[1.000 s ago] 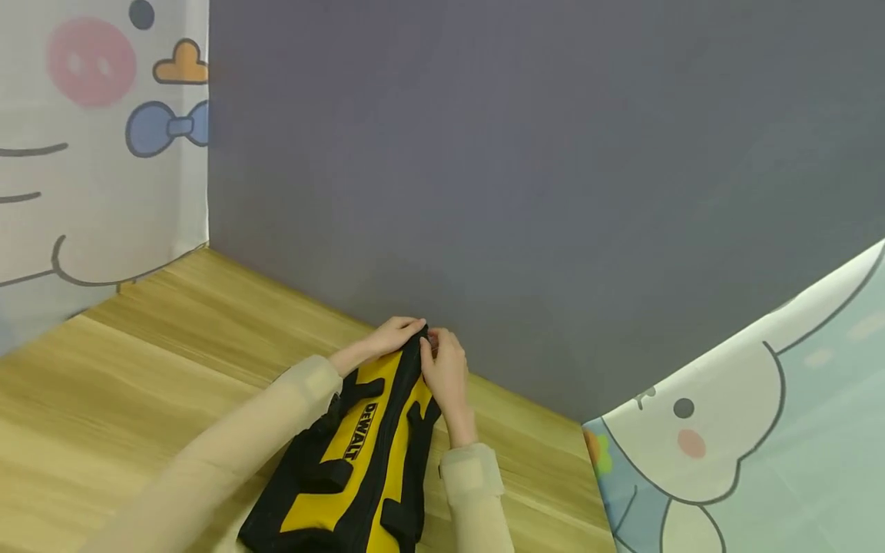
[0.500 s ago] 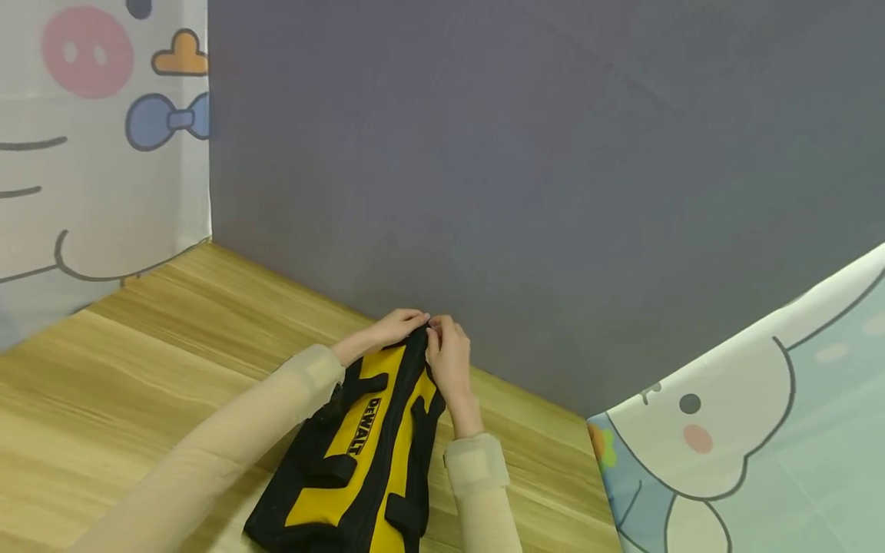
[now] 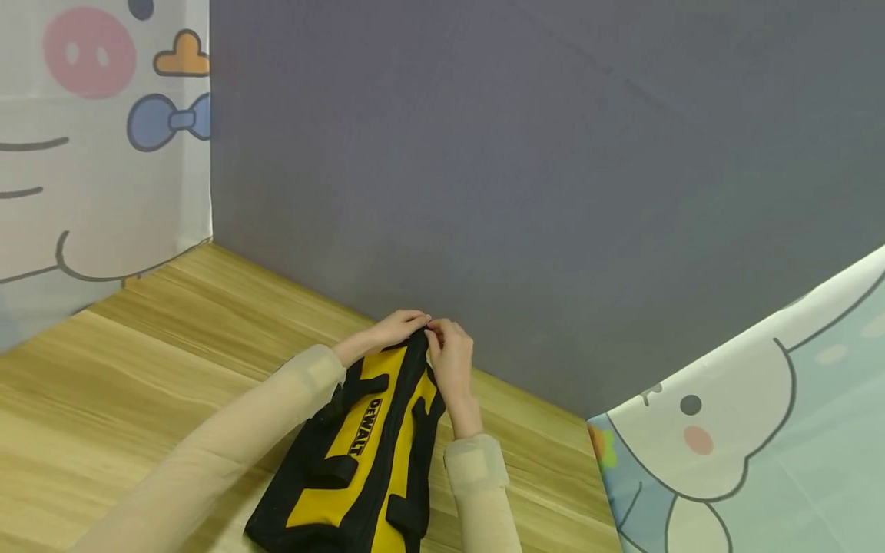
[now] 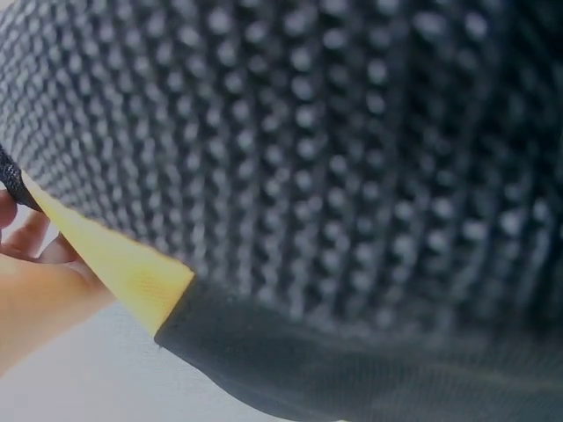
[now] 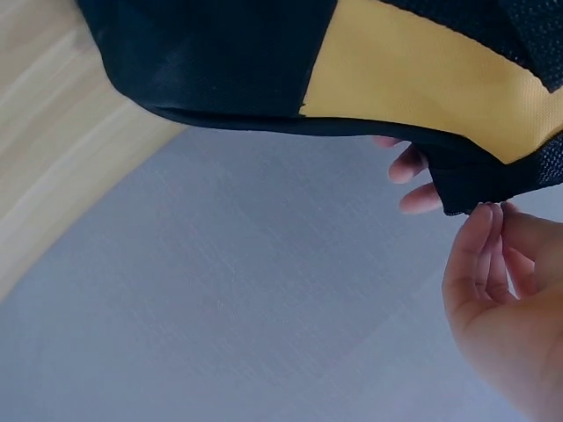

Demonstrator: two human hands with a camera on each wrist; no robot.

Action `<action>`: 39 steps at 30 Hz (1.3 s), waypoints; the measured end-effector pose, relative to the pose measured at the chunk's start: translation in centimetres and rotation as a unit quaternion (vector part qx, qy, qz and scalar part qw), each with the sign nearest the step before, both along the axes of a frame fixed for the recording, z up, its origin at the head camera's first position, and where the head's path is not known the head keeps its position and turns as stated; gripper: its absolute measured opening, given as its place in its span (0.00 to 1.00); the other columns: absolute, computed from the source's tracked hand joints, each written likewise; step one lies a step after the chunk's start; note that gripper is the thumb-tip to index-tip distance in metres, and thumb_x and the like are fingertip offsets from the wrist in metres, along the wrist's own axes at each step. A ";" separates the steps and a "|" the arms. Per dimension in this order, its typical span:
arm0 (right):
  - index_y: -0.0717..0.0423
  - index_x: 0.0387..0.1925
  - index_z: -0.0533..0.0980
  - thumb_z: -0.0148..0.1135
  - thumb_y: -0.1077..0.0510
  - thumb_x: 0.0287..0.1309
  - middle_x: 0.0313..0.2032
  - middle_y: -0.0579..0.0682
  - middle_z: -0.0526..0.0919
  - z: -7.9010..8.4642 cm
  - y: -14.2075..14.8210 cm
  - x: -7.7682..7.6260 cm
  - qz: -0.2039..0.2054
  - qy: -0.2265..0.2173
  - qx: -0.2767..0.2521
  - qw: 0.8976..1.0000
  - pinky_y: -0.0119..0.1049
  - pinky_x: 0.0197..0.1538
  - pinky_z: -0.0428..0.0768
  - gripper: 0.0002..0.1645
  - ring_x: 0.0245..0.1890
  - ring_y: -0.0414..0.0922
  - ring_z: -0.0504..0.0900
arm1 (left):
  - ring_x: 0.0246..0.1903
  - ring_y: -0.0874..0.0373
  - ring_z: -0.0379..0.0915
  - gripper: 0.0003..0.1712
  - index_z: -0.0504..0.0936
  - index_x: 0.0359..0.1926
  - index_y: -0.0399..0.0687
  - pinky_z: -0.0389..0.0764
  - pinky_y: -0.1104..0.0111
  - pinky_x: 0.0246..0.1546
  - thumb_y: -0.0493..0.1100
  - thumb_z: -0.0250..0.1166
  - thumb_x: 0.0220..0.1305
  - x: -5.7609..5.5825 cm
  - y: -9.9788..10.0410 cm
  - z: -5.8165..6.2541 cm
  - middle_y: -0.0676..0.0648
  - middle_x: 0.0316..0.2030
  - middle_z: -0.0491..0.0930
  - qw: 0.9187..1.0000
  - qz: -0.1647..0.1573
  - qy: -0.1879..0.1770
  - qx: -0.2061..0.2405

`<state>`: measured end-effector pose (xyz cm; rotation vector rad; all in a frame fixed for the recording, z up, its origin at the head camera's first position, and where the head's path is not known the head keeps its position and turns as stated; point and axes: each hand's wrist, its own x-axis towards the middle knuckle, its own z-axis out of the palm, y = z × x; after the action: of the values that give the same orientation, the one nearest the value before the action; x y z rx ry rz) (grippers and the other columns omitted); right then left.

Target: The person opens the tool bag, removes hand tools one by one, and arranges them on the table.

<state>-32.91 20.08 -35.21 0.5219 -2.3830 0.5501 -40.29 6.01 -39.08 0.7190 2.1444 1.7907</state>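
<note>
A black and yellow tool bag [image 3: 332, 503] with DEWALT lettering lies lengthwise on the wooden surface, its far end towards the grey wall. My left hand [image 3: 396, 329] grips the black far end from the left side. Just to its right, my right hand [image 3: 452, 357] pinches the same end between thumb and fingers. In the right wrist view, the pinching right hand [image 5: 515, 308] is at the edge of a black fabric tab, and left-hand fingers [image 5: 410, 165] show behind it. Black mesh of the bag [image 4: 290, 158] fills most of the left wrist view. Whether a zipper pull is between the fingertips is hidden.
Wooden boards [image 3: 138, 384] spread around the bag. A grey wall [image 3: 484, 192] rises right behind its far end. Cartoon-printed sheets stand at the left [image 3: 104, 192] and right [image 3: 726, 453]. Black handle straps [image 3: 332, 471] stick out from the bag's sides.
Over the last second my right hand has moved slightly up, closer to the left hand at the bag's end. In the last half second it has shifted very slightly down and right.
</note>
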 end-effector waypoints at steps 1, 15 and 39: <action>0.59 0.37 0.81 0.59 0.61 0.59 0.32 0.54 0.84 0.0 0.0 -0.1 -0.001 0.002 -0.002 1.000 0.31 0.32 0.80 0.07 0.28 0.44 0.82 | 0.49 0.55 0.73 0.24 0.71 0.60 0.48 0.73 0.65 0.52 0.54 0.40 0.74 0.0 0.0 0.0 0.45 0.55 0.74 1.000 -0.002 0.001 0.000; 0.60 0.35 0.79 0.57 0.61 0.61 0.30 0.53 0.82 0.5 -0.3 0.2 -0.005 0.005 0.004 1.000 0.31 0.30 0.78 0.07 0.26 0.44 0.79 | 0.44 0.55 0.72 0.22 0.71 0.55 0.43 0.73 0.67 0.46 0.49 0.38 0.75 0.3 0.1 1.2 0.42 0.49 0.73 1.000 -0.017 -0.002 -0.003; 0.61 0.35 0.79 0.56 0.62 0.61 0.31 0.54 0.81 0.1 -0.2 0.0 0.010 0.045 0.028 0.999 0.31 0.31 0.79 0.07 0.27 0.45 0.80 | 0.37 0.57 0.74 0.19 0.75 0.50 0.41 0.75 0.70 0.39 0.44 0.40 0.75 0.1 0.7 1.2 0.42 0.45 0.76 1.000 0.003 -0.020 0.021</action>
<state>-32.88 19.86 -35.10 0.5826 -2.3159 0.4597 -40.17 6.70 -37.89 0.6806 2.0921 1.8423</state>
